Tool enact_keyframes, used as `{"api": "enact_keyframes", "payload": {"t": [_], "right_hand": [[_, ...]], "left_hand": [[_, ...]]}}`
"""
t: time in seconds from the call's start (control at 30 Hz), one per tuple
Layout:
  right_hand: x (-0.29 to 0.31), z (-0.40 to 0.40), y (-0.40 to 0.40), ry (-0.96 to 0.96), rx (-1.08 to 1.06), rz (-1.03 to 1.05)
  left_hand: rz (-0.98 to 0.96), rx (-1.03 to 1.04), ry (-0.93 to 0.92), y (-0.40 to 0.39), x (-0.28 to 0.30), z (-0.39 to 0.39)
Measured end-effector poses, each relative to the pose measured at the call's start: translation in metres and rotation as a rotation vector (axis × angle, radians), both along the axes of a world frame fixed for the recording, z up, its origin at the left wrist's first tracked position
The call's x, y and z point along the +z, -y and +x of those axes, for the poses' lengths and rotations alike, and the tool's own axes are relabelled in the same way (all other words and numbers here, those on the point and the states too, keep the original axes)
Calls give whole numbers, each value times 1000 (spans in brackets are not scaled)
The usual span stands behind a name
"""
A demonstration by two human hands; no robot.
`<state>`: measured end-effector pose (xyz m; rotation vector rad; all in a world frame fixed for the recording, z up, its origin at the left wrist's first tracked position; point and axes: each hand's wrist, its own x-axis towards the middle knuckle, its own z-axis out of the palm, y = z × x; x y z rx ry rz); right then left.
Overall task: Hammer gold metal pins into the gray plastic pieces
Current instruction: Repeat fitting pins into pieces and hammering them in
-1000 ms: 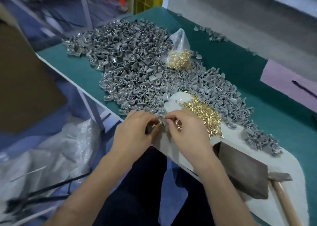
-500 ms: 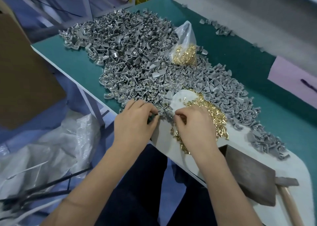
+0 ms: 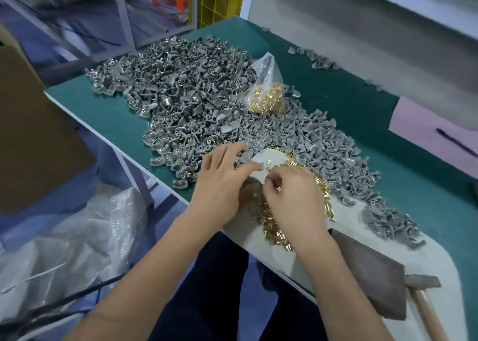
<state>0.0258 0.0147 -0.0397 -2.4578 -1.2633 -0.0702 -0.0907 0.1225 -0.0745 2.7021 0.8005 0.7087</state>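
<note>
Surface: green tabletop (image 3: 344, 102) with a white edge; a white mat (image 3: 310, 252) covers the near right part.
Gray pieces: big heap of gray plastic pieces (image 3: 186, 107) spreads from far left across to the right, wrapping round the far side of the mat; a few strays lie near the back wall.
Loose pins: pile of gold metal pins (image 3: 271, 221) on the mat, directly under and beside the right hand.
Left hand: left hand (image 3: 222, 182) is at the near edge of the gray heap, fingers stretched out and relaxed, tips reaching toward the right hand; whether it holds anything, cannot tell.
Right hand: right hand (image 3: 292, 193) rests over the pin pile, fingers curled in, thumb and forefinger pinched on something small at the tips, likely a pin; too small to be sure.
Hands relation: fingertips nearly meet above the bare far corner of the mat.
Bag: clear plastic bag of pins (image 3: 266, 92) sits on the gray heap, well beyond the hands.
Block: dark metal block (image 3: 370, 273) on the mat, near right, just beside the right forearm.
Hammer: hammer (image 3: 424, 296) lies to the right of the block, head touching it, wooden handle running off the bottom.
Off the tabletop: cardboard at left, crumpled clear plastic sheeting lower left, yellow crate and orange stool at the back.
</note>
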Motion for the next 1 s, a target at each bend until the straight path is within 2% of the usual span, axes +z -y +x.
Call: {"api": "enact_keyframes", "payload": {"t": [0.2,0.37,0.57,0.63,0.77,0.83,0.9,1.0], "right_hand": [[-2,10,10,-69,-9,124],[-6,6,6,-137,8,178],[-5,6,10,-209,-12,234],[-4,0,6,-229,12,271],[-7,-33,-15,-529,-21,469],[-16,-50,-32,-573,-12,466],[-23,-63,-52,-569,-22,420],[-31,-72,-76,-596,-88,362]], "left_hand": [[-72,-64,-90,-14,4,9],[-32,-186,-57,-16,2,10],[1,-146,-44,-14,-1,6],[51,-93,-46,-10,0,3],[117,141,57,-8,-5,-20],[85,285,69,-13,-11,-37],[3,384,32,-23,-16,-53],[-93,377,-116,-40,-26,-71]]}}
